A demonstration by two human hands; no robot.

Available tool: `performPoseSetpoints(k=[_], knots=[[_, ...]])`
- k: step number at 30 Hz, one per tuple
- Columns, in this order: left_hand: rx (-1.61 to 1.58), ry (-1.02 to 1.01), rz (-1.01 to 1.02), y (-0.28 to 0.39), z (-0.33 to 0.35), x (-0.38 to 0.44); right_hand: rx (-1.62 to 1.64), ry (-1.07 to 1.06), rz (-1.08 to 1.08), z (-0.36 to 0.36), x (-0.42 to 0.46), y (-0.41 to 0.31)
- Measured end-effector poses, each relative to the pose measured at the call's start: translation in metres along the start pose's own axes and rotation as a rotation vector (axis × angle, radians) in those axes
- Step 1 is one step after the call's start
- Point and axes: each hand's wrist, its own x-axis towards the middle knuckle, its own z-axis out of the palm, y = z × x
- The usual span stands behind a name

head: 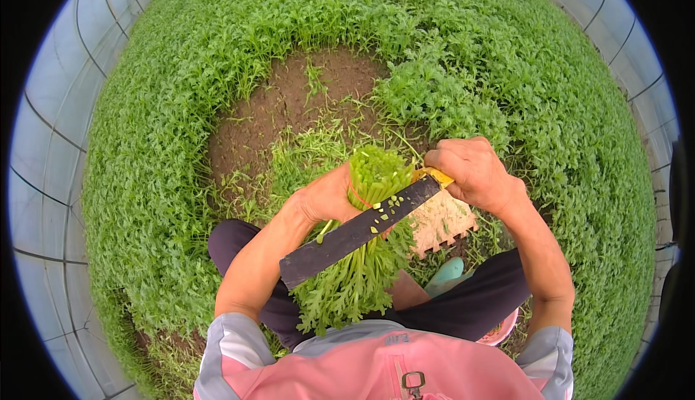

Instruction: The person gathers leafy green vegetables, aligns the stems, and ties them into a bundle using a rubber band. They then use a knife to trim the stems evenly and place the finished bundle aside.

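My left hand [328, 196] is wrapped around a bunch of leafy greens [379, 174], which look like garland chrysanthemum. The cut stem ends point up and away from me, while the leaves hang down over my lap. A red-orange rubber band [358, 196] circles the stems. In my right hand [472, 172] is a knife [347, 245] with a yellow-wrapped handle and a long, dark, broad blade. That blade lies slantwise across the near side of the bunch, below the cut ends. Several small pale-green stem pieces [384, 217] stick to it.
Dense greens [570, 128] surround a patch of brown soil [304, 90] strewn with trimmings [304, 155]. A tan foam mat [442, 218] with toothed edges lies beyond my legs. A teal shoe [448, 272] and a pink basin [502, 328] are at lower right. Plastic-sheeted greenhouse walls [49, 155] curve at both sides.
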Motion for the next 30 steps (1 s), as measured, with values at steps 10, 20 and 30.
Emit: performPoseSetpoints(k=[10,20,30], knots=[[-0.069,-0.026,-0.069,-0.008,0.017,-0.013,0.053,-0.040,0.021,0.020,-0.016,0.012],[0.271,0.336,-0.043,0.001,0.005,-0.021,-0.044,0.003,0.680,0.027,-0.123,0.026],[0.395,0.497,0.035,0.001,0.023,-0.017,-0.178,-0.006,0.181,0.017,-0.019,-0.017]])
